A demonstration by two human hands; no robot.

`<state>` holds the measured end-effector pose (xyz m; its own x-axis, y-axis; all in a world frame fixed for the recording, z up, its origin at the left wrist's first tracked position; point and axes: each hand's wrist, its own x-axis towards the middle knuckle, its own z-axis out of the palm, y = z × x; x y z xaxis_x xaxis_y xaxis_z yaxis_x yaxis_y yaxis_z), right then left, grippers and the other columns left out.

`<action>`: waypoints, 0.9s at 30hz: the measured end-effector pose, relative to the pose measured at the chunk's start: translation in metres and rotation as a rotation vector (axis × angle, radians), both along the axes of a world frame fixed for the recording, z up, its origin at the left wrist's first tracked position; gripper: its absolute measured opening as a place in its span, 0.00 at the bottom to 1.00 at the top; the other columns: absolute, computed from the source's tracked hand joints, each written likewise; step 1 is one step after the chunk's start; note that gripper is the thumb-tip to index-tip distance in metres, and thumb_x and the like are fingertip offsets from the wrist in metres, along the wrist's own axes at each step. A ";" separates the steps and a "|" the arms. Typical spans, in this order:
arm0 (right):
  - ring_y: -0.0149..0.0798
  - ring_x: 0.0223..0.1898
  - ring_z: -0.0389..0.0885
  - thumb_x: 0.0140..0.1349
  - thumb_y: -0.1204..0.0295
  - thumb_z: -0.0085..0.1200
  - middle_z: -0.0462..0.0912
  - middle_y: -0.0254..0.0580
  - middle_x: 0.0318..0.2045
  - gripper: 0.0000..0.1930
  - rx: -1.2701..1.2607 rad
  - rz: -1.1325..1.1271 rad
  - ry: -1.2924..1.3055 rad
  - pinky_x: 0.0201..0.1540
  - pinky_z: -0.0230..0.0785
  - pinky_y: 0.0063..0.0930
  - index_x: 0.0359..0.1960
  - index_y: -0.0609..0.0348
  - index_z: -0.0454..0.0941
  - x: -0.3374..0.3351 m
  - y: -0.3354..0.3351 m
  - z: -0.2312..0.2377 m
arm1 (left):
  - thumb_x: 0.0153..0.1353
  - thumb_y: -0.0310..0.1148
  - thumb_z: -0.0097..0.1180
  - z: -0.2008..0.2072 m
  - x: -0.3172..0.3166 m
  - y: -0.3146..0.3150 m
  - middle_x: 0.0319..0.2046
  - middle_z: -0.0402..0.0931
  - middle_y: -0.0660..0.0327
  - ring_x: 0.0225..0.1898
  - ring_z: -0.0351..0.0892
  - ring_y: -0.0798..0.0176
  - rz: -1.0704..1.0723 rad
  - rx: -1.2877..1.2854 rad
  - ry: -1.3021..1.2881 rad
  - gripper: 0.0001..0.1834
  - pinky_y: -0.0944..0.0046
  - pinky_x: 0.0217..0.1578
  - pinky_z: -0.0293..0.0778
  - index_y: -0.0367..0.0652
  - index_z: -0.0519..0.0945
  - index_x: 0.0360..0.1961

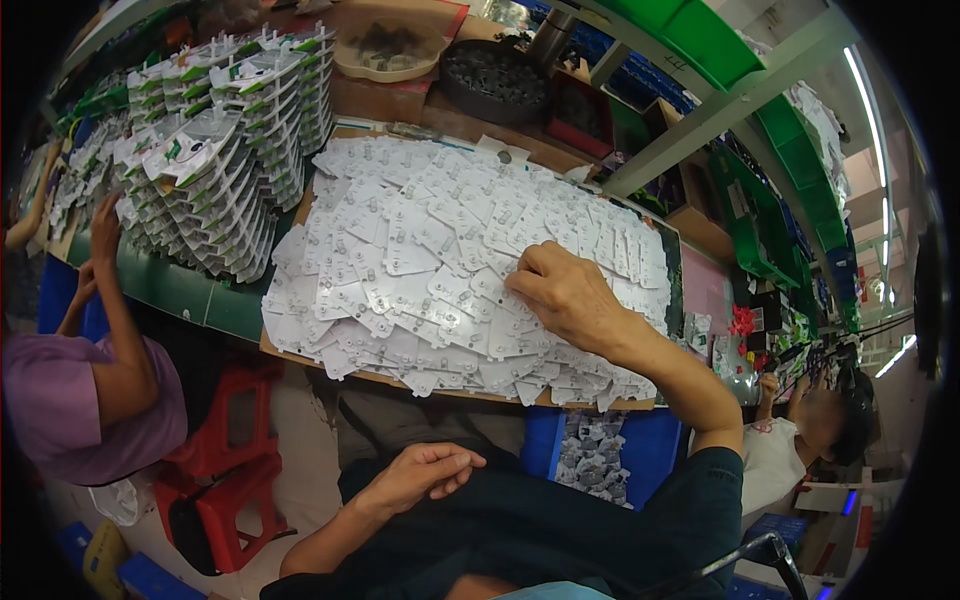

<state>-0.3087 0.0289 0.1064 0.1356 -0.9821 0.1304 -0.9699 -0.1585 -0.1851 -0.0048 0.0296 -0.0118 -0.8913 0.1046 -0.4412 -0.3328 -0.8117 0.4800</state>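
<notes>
Flat white plastic plates (420,240), each with small clear raised bits, lie overlapped in a broad, dense layer on the bench in front of me. My right hand (570,295) reaches over the right half of this layer. Its fingers are bent and pinched together at the plates; what sits between the fingertips is hidden. My left hand (428,472) hovers over my lap, short of the bench edge. Its fingers are curled with the thumb against them, and I cannot make out anything in them.
Tall stacks of white-and-green parts (215,150) stand at left. Behind lie a cream tray (437,62) and a round black tray (495,80) of small dark parts. A blue bin (655,455) of grey pieces sits below. Co-workers sit left and right; red stools (235,500) stand left.
</notes>
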 end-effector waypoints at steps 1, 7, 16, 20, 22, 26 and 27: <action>0.42 0.35 0.78 0.53 0.78 0.61 0.77 0.41 0.31 0.06 0.006 0.004 -0.003 0.33 0.74 0.34 0.33 0.61 0.80 0.000 0.000 -0.001 | 0.71 0.37 0.49 -0.001 0.001 0.000 0.30 0.74 0.67 0.26 0.68 0.78 0.003 0.010 -0.004 0.16 0.79 0.23 0.64 0.35 0.79 0.50; 0.43 0.36 0.78 0.54 0.78 0.60 0.77 0.42 0.31 0.07 0.048 0.017 0.014 0.34 0.74 0.34 0.34 0.61 0.80 0.004 -0.001 0.002 | 0.71 0.36 0.49 0.003 -0.001 -0.004 0.29 0.73 0.67 0.25 0.68 0.78 0.021 0.036 0.010 0.16 0.79 0.22 0.62 0.35 0.77 0.51; 0.43 0.31 0.82 0.57 0.74 0.61 0.81 0.44 0.30 0.08 0.011 -0.049 -0.285 0.32 0.74 0.34 0.37 0.63 0.80 0.031 0.008 0.027 | 0.73 0.35 0.43 0.045 -0.037 -0.041 0.24 0.71 0.63 0.18 0.63 0.76 0.330 0.014 0.037 0.14 0.79 0.15 0.58 0.37 0.72 0.52; 0.37 0.29 0.83 0.60 0.69 0.63 0.83 0.46 0.29 0.11 0.327 -0.050 -0.687 0.30 0.73 0.27 0.38 0.63 0.81 0.057 0.022 0.033 | 0.72 0.38 0.46 0.066 -0.055 -0.050 0.24 0.70 0.64 0.19 0.63 0.76 0.458 -0.003 0.111 0.17 0.78 0.16 0.56 0.37 0.69 0.55; 0.33 0.28 0.81 0.61 0.68 0.62 0.83 0.44 0.28 0.11 0.364 -0.064 -0.720 0.29 0.72 0.25 0.39 0.63 0.81 0.062 0.026 0.031 | 0.72 0.39 0.46 0.068 -0.059 -0.049 0.24 0.70 0.64 0.19 0.63 0.76 0.455 -0.052 0.093 0.17 0.78 0.16 0.56 0.37 0.69 0.54; 0.29 0.26 0.80 0.63 0.69 0.61 0.83 0.41 0.26 0.10 0.444 -0.142 -0.824 0.28 0.71 0.23 0.40 0.63 0.80 0.061 0.029 0.026 | 0.72 0.39 0.46 0.068 -0.062 -0.047 0.24 0.70 0.64 0.19 0.64 0.76 0.399 -0.074 0.118 0.18 0.78 0.16 0.56 0.37 0.69 0.53; 0.27 0.26 0.80 0.63 0.69 0.60 0.83 0.39 0.25 0.10 0.472 -0.180 -0.842 0.28 0.71 0.22 0.40 0.63 0.80 0.060 0.029 0.026 | 0.72 0.40 0.46 0.067 -0.063 -0.047 0.24 0.70 0.64 0.19 0.64 0.76 0.396 -0.079 0.126 0.18 0.78 0.16 0.56 0.37 0.69 0.53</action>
